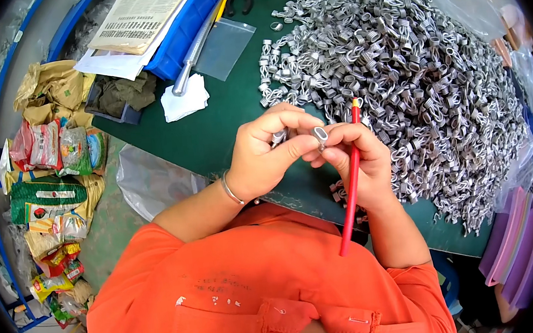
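Note:
My left hand pinches a small silver metal fitting between thumb and index finger, its oval opening facing up. More grey metal shows under the curled fingers of that hand. From the other side, my right hand closes in with thumb and fingertips at the fitting. Tucked through the right hand's fingers is a long red pen-like stick with a yellowish tip, slanting down toward my chest. Both hands are above the near edge of the green table. The fitting's underside is hidden by fingers.
A big heap of similar metal fittings covers the table's right side. At the back left are a blue bin with papers, a metal tool, a clear bag and white paper. Purple foam sheets stand far right.

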